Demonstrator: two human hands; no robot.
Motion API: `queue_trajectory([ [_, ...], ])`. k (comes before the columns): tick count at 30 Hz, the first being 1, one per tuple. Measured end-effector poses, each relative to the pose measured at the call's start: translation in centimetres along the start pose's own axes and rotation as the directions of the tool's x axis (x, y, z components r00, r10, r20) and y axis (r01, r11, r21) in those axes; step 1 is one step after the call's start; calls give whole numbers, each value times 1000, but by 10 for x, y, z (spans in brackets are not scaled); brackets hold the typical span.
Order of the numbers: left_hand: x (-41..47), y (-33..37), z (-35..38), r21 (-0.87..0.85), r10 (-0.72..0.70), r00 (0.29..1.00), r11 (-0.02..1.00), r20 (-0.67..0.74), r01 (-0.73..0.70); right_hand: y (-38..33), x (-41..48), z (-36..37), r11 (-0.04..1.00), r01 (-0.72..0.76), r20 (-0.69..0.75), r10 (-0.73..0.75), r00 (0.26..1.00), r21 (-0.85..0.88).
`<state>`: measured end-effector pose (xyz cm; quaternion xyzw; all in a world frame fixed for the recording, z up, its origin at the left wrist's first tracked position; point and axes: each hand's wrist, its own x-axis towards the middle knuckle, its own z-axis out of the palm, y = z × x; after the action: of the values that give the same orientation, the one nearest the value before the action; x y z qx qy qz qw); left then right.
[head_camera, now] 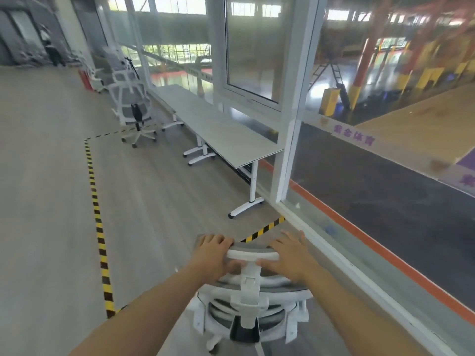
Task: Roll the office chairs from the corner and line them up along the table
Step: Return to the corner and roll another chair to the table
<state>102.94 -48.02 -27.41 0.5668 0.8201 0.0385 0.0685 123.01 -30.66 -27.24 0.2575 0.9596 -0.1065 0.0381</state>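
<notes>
A white-framed office chair with grey mesh (250,301) stands right below me, seen from behind. My left hand (213,255) grips the left end of its headrest (253,254), fingers curled over the top. My right hand (290,255) grips the right end the same way. A long grey table on white legs (218,124) runs along the glass wall ahead. A second white mesh chair (132,106) stands by the table's far end. Another chair (96,75) sits further back in the corner.
A glass wall with white frames (290,124) runs along my right. Yellow-black tape (99,227) marks a zone on the grey floor. A red extinguisher (86,79) stands in the far corner, and a person (51,47) stands in the far left background.
</notes>
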Motion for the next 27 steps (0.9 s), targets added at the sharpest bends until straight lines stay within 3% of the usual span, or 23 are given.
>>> queue_trajectory([
  [6, 35, -114, -20, 15, -138, 990, 990, 9, 138, -62, 124, -15, 994, 96, 38, -94, 995, -54],
  [15, 97, -251, -71, 97, -330, 942, 941, 55, 324, -158, 297, -40, 997, 75, 78, -77, 994, 27],
  [27, 245, -444, -94, 49, -515, 856, 857, 52, 513, -206, 586, -45, 967, 246, 95, -252, 963, 73],
])
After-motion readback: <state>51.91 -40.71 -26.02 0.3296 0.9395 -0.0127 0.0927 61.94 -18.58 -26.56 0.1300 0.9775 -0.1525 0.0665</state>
